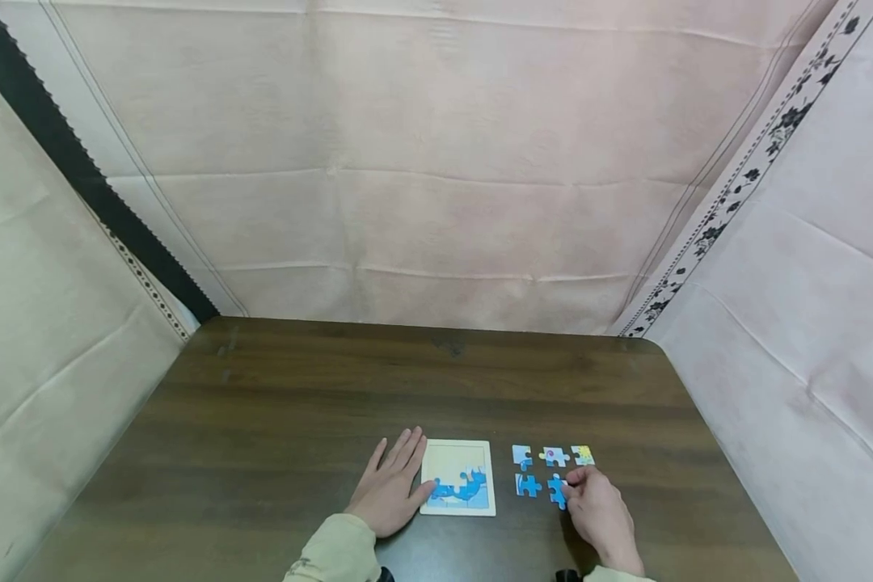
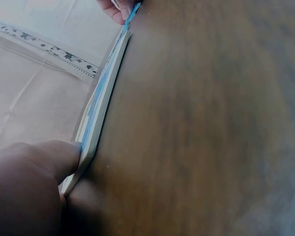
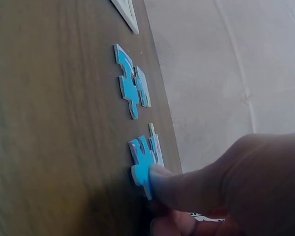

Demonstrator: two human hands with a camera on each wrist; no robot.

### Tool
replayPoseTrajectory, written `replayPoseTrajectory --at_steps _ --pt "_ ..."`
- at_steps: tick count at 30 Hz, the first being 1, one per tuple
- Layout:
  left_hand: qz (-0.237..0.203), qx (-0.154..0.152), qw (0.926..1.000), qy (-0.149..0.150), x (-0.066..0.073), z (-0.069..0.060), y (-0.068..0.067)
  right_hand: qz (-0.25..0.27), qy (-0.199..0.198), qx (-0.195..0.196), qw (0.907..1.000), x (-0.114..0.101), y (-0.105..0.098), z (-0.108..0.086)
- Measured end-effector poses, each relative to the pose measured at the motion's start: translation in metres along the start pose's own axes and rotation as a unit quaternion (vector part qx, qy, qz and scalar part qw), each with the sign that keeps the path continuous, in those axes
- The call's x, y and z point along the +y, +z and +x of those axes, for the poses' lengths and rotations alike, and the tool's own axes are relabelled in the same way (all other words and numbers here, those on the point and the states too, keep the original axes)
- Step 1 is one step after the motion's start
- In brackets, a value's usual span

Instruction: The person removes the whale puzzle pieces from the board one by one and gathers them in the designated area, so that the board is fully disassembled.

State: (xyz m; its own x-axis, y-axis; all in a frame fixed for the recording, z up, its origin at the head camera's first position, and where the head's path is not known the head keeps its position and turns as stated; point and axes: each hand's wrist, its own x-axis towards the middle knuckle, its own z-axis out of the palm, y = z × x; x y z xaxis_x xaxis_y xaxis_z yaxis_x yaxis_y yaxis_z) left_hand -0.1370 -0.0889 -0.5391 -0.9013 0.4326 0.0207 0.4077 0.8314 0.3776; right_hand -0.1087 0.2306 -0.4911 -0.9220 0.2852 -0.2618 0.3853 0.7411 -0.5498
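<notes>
A square puzzle board [image 1: 456,453] with a pale frame lies on the table, its lower part filled with blue pieces. My left hand [image 1: 393,483] rests at its left edge with straight fingers, the thumb [image 2: 59,156] lying on the frame. To the right of the board, my right hand [image 1: 598,511] pinches the edge of a blue jigsaw piece [image 3: 143,164] between thumb and fingers. Beside it lies another blue jigsaw piece [image 1: 528,485]. Behind these are a light-blue corner piece [image 1: 521,456], a pale piece [image 1: 554,457] and a piece with yellow [image 1: 583,454].
The brown wooden table [image 1: 298,404] has rounded far corners. Pale cloth [image 1: 436,162] hangs behind it and on both sides, with a dark strip [image 1: 94,178] at left and a floral border [image 1: 749,178] at right.
</notes>
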Motion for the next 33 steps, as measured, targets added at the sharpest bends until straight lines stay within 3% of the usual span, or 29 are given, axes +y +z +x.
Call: replayPoseTrajectory --at_steps 21,28,33 --pt "0.020 -0.002 0.9997 -0.013 -0.0003 0.0012 0.0023 -0.014 0.020 0.001 0.9997 -0.0062 0.0006 0.0007" --pt "0.021 -0.010 0.9996 -0.017 0.0003 0.0020 0.0009 -0.027 0.002 0.021 0.9994 -0.0049 0.0014 -0.0012" --pt "0.020 -0.017 0.9995 -0.020 0.0002 0.0020 0.0017 -0.003 -0.023 0.042 0.9988 -0.0056 0.0014 -0.0032"
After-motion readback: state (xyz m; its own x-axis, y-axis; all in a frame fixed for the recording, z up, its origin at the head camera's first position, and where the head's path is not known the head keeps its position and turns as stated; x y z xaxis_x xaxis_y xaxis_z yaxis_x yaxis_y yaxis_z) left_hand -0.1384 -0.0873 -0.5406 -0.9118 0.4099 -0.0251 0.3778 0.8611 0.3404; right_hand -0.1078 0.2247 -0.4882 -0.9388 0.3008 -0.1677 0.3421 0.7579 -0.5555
